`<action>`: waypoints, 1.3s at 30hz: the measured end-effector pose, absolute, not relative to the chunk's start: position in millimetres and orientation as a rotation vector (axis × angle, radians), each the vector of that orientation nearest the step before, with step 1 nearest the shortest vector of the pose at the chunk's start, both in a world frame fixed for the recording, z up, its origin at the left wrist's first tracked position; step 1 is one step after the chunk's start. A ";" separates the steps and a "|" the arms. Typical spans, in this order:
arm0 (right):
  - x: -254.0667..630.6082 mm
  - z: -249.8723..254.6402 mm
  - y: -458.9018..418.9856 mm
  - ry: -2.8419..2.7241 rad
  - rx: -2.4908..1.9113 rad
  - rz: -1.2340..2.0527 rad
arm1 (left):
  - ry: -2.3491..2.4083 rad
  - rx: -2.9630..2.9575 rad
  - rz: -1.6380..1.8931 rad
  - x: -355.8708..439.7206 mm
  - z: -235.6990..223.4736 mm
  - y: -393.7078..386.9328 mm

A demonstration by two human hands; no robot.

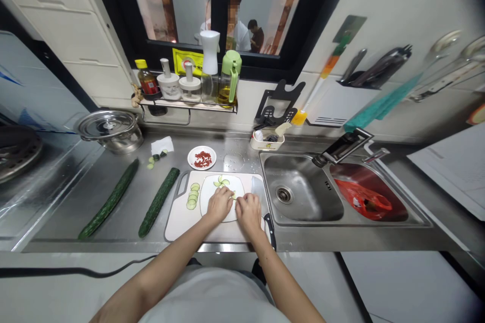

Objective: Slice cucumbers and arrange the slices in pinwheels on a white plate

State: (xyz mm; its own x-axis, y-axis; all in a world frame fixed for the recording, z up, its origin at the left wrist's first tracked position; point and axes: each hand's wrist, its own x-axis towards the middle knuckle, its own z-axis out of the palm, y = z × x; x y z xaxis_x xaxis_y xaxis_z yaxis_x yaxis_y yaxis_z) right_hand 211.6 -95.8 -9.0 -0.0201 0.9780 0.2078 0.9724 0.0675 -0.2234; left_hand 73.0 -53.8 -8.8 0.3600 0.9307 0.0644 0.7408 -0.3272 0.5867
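Observation:
My left hand (221, 204) and my right hand (249, 213) meet over a white square plate (206, 189), fingers bent and pinched together. A small pale-green cucumber slice (234, 196) shows between their fingertips, mostly hidden. Several cut cucumber pieces (221, 181) lie fanned out on the plate's far part. The plate rests on a light cutting board (178, 224). On the board's left side, a row of round cucumber slices (193, 197) overlaps. A knife (270, 229) with a black handle lies along the right side, its blade partly behind my right hand.
Two whole cucumbers (159, 203) lie left of the board. Behind it stands a small dish of red berries (203, 158). A lidded steel pot (109, 128) is at the back left. The sink (303, 192) lies right, with a red plastic bag (364, 201) in its second basin.

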 end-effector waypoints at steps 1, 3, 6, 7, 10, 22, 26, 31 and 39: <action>210.6 -8.3 -98.0 -2.053 -1.959 0.026 | 1.405 2.219 0.535 70.4 -9.7 -55.9; 208.7 -7.4 -101.3 -2.060 -1.979 0.026 | 1.316 2.323 0.504 66.1 -12.4 -59.3; 207.1 -6.1 -102.9 -2.063 -2.031 0.026 | 1.253 2.433 0.443 63.0 -17.1 -61.4; 206.8 -5.5 -102.8 -2.066 -2.049 0.023 | 1.247 2.454 0.424 62.9 -18.4 -61.1; 206.9 -2.9 -101.7 -2.087 -2.086 0.012 | 1.242 2.490 0.383 63.8 -20.9 -58.3; 210.0 -4.5 -95.7 -2.087 -2.104 0.023 | 1.231 2.470 0.361 64.3 -22.0 -48.3; 210.3 -5.2 -94.1 -2.084 -2.102 0.010 | 1.226 2.508 0.336 65.1 -21.9 -45.8; 211.3 -5.8 -91.5 -2.086 -2.112 -0.012 | 1.213 2.560 0.313 66.9 -19.7 -42.3; 213.4 -13.3 -91.7 -2.008 -2.061 0.036 | 1.198 2.509 0.358 66.0 -20.3 -42.4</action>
State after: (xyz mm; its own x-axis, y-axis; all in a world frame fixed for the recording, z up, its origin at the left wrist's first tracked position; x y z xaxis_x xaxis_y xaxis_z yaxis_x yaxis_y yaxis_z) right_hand 213.4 -91.7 -13.3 0.0432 0.9855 0.1642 0.9789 -0.0089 -0.2042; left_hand 66.0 -42.4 -20.3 0.6131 0.7859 0.0805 0.7010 -0.5882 0.4032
